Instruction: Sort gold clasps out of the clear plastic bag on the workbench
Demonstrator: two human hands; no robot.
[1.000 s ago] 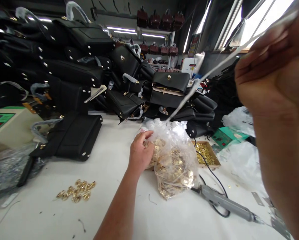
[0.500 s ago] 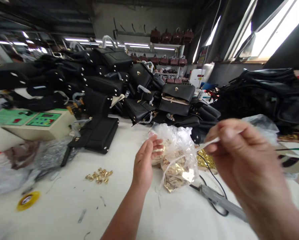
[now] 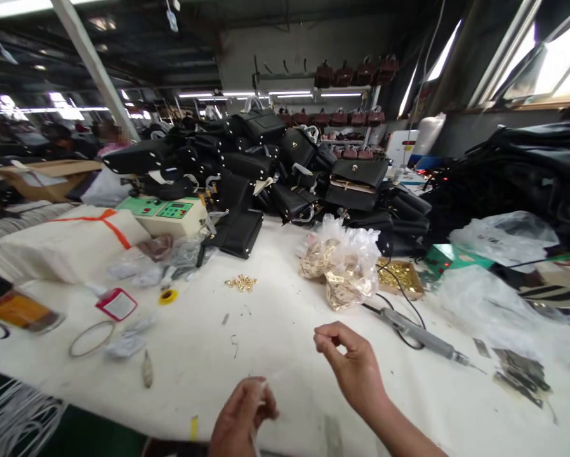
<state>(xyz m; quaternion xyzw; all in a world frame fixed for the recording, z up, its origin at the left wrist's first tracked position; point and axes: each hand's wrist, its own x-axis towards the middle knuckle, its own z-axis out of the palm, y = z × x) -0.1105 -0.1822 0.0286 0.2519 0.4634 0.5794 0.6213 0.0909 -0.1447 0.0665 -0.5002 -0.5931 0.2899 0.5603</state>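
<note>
White cloth-covered worktable [image 3: 275, 330], with a heap of black leather handbags [image 3: 275, 165] at its far side. Beyond the hands a clear plastic bag of gold metal fittings [image 3: 344, 270] is seen, well apart from both. A thin whitish strip [image 3: 265, 385] is pinched in the left hand [image 3: 243, 417]; the right hand [image 3: 354, 368] is held just beside it, fingertips pinched together, contents not discernible. The strip is best kept taut and gripped near its end.
</note>
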